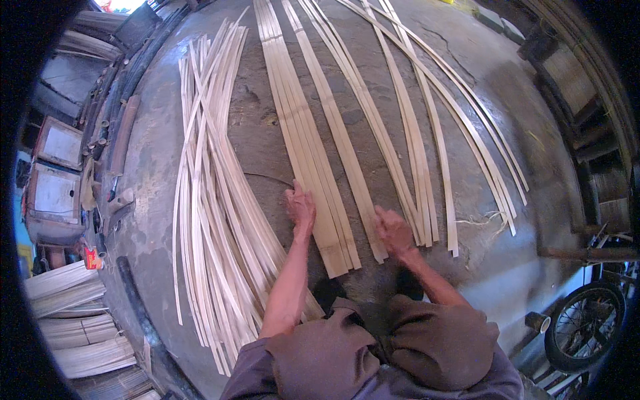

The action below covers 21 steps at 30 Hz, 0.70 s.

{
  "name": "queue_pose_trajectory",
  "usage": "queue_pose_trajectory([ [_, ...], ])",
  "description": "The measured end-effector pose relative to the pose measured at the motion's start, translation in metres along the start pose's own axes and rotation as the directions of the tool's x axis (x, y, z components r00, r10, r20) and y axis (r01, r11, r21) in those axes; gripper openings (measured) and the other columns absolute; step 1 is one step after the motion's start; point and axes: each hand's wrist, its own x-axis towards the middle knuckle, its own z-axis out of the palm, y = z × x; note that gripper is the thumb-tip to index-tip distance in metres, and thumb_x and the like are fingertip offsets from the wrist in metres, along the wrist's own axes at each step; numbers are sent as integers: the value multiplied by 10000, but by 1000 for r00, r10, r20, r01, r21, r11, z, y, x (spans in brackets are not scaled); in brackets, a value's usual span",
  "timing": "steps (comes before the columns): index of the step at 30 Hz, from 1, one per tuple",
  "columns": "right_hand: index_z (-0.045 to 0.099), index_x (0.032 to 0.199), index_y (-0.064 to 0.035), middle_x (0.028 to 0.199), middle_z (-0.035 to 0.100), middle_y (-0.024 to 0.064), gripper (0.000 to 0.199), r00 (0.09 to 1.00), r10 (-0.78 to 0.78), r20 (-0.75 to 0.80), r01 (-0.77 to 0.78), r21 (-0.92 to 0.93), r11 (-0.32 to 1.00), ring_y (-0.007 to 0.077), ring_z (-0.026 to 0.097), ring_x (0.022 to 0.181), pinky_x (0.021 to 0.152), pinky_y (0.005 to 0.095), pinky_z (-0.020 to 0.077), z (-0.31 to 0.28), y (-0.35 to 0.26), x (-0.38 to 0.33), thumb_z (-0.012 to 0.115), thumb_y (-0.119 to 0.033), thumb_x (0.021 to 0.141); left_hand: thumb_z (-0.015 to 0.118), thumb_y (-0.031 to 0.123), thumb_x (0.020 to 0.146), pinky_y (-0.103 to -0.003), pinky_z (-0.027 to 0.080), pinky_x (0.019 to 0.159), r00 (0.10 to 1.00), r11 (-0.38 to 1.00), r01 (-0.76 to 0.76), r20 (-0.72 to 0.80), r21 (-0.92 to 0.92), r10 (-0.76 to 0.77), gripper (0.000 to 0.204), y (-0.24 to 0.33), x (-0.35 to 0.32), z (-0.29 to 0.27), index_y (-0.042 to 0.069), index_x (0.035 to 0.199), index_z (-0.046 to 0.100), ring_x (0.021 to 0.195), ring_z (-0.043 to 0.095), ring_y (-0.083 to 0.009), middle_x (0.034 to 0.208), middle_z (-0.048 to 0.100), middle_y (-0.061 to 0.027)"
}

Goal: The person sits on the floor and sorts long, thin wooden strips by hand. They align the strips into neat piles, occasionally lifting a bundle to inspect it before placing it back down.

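Note:
Long pale split-bamboo strips lie lengthwise on the floor before me. My left hand (301, 205), fingers curled, is at the left edge of a wide row of bamboo strips (310, 160) laid side by side. A thin dark curved line (268, 177) runs over the floor to its fingertips; whether it is a cord or a crack I cannot tell. My right hand (395, 231) has bent fingers against the right edge of a narrower bamboo strip (347, 147), near its close end. What lies under its fingers is hidden.
A loose, crossing heap of bamboo strips (212, 180) spreads at left. More strips (420, 133) fan out to the right. Bundled slats (87, 340) and a dark pole (150, 330) lie at lower left. A spoked wheel (587, 325) stands at lower right, beside a bamboo tube (537, 323).

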Motion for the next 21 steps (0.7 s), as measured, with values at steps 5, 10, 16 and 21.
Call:
queue_pose_trajectory([
  [5,524,1249,-63,1020,552,142,468,994,60,-89,-87,-334,938,334,557,908,750,445,486,-30,32,0,636,-273,846,584,265,861,-495,427,840,994,999,-47,-100,17,49,613,-8,-2,-3,23,1387,382,1023,503,-370,1028,452,-194],
  [10,492,1284,-34,1032,525,189,518,988,130,-88,-146,-205,968,367,539,928,810,451,456,-30,49,-4,659,-224,831,574,284,875,-500,333,990,950,953,-254,-140,166,278,633,33,-32,22,27,1408,347,1213,409,-394,1295,404,-225],
  [16,515,1282,-21,970,532,200,515,963,222,-154,-230,-36,973,366,542,924,806,426,451,-22,72,-3,659,-182,815,515,340,918,-525,123,1137,809,817,-564,279,120,518,645,82,-72,54,57,1452,290,1417,182,-353,1528,189,-201],
  [21,500,1311,-26,1061,586,222,495,942,325,-88,-323,39,946,375,594,933,787,448,481,-43,49,-1,615,-208,865,500,390,920,-516,83,1148,758,741,-644,292,193,583,680,75,-79,65,65,1467,262,1436,136,-331,1541,169,-181],
])
